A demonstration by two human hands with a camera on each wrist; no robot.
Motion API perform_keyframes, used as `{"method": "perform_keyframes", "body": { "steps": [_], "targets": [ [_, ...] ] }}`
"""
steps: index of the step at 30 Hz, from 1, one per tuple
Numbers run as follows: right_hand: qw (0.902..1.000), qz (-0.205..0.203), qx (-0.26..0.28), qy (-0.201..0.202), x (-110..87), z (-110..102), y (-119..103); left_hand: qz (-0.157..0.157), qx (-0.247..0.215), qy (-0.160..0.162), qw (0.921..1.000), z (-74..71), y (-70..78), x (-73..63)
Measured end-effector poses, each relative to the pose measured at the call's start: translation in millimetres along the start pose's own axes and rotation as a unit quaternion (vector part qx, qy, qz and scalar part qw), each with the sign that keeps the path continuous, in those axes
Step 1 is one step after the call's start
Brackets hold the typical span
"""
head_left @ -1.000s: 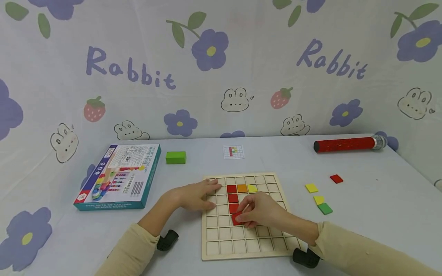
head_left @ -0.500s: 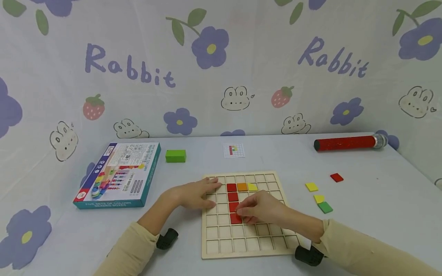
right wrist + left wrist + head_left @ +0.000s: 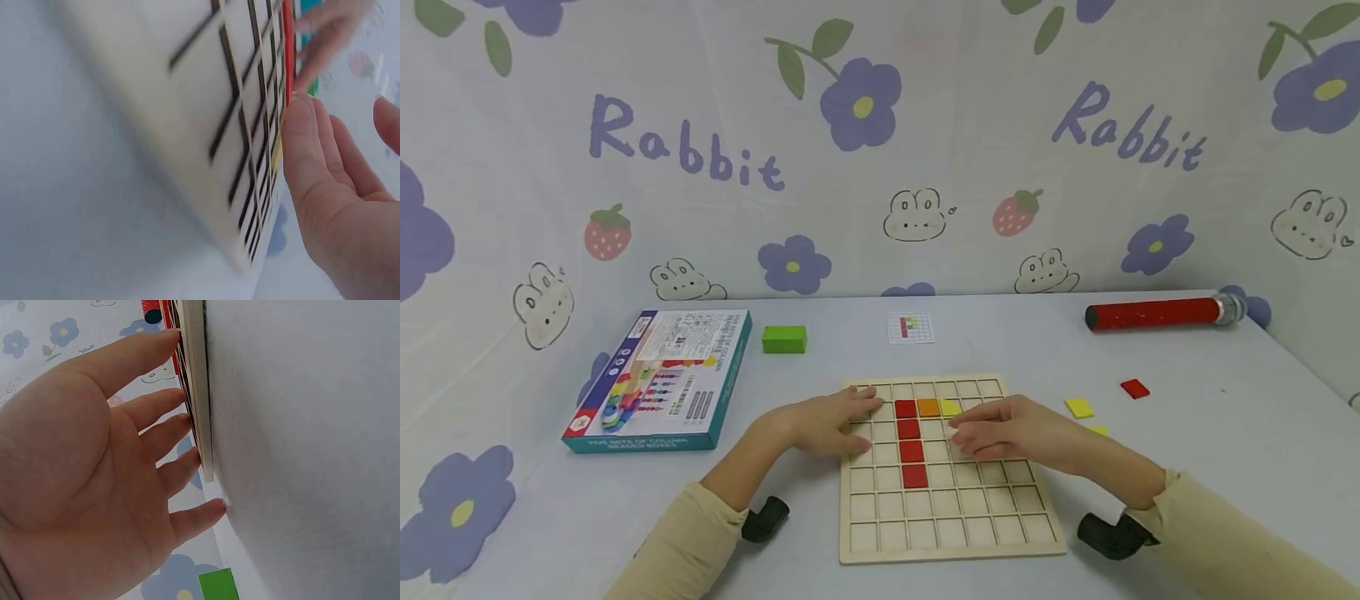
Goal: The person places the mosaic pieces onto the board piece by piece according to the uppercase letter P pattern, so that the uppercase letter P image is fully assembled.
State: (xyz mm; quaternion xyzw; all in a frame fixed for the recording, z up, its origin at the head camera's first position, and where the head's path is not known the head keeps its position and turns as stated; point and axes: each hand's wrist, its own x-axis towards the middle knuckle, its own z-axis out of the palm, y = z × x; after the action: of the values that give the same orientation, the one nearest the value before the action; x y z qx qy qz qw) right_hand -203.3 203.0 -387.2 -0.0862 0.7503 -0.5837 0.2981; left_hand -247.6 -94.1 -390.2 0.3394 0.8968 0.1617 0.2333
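Observation:
A wooden grid board (image 3: 951,557) lies on the white table. Several red tiles (image 3: 912,451) form a column in its cells, topped by a row that continues with an orange tile (image 3: 928,407) and a yellow tile (image 3: 951,407). My left hand (image 3: 823,423) rests on the board's left edge, fingers spread; the left wrist view shows its fingertips touching the rim (image 3: 199,394). Over the board's right half hovers my right hand (image 3: 1018,431), fingers extended and holding nothing. In the right wrist view its thumb (image 3: 389,122) stands apart from the fingers.
Loose yellow (image 3: 1079,407) and red (image 3: 1135,388) tiles lie right of the board, with another yellow tile partly behind my right hand. A small pattern card (image 3: 911,328), a green block (image 3: 784,339), a boxed set (image 3: 658,383) and a red cylinder (image 3: 1153,314) sit farther back.
My right hand has let go of the lowest red tile, now lying in its cell, and moved right and up. It now hides the loose green tile. The left hand stays put.

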Motion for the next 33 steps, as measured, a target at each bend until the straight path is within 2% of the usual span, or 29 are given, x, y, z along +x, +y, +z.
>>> {"method": "perform_keyframes", "body": {
  "steps": [4, 7, 12, 19, 25, 29, 33],
  "targets": [
    [0.9981, -0.009, 0.046, 0.039, -9.4, -34.9, 8.1, -0.001, 0.001, 0.001, 1.0, -0.1, 0.9, 0.0],
    [0.9938, -0.007, 0.082, 0.075, -17.8, -63.0, 14.8, 0.001, 0.001, 0.0, 1.0, -0.2, 0.9, 0.6],
    [0.9846, -0.006, 0.134, 0.112, -31.4, -106.3, 23.8, 0.005, -0.002, -0.002, 1.0, 0.0, -0.7, 1.5],
    [0.9726, -0.013, 0.167, 0.161, -46.1, -146.3, 37.2, 0.002, 0.0, -0.002, 1.0, 1.7, -2.3, 3.1],
    [0.9741, -0.013, 0.131, 0.184, -55.6, -166.6, 49.5, 0.006, 0.002, 0.0, 1.0, 2.5, -2.0, 2.7],
    [0.9744, -0.004, 0.072, 0.213, -60.2, -174.6, 56.3, 0.011, 0.002, 0.001, 0.9999, 2.0, -1.5, 2.4],
    [0.9693, 0.014, -0.01, 0.245, -61.8, -178.8, 62.3, 0.01, 0.0, 0.001, 0.9999, 1.7, -1.3, 2.3]
  ]
}}
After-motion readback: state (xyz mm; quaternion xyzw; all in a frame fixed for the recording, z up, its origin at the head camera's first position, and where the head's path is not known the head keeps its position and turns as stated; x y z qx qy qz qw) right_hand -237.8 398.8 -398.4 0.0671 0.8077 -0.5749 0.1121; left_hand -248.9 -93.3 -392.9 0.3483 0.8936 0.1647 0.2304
